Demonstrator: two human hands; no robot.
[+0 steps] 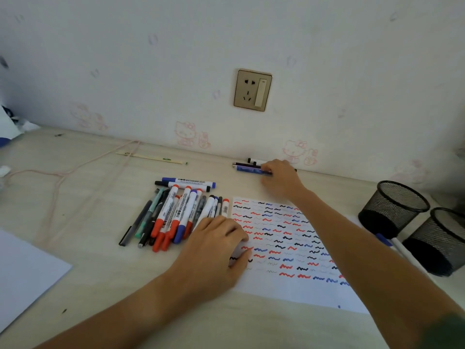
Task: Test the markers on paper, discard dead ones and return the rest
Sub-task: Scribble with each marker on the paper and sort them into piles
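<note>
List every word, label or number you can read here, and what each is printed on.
"WHITEBOARD": on the white barrel of the blue-capped marker lying crosswise behind the marker pile.
The smaller print beside it: too small to read.
Labels on the piled marker barrels: blurred, unreadable.
Test paper: only squiggles, no words.

Pale wood-grain desk [100,248], matt and smooth. Test paper [289,290] white, matt, covered in red, blue and black ink squiggles. Markers [176,215] of smooth white plastic with glossy red, blue and black caps. Two pen cups [392,207] of black metal mesh, matt. Wall socket [253,90] with a brushed, gold-toned metallic face and a glossy rim. Wallpaper [226,34] matt, faintly printed in pink. Pink cord [60,177] looks soft and woven.
</note>
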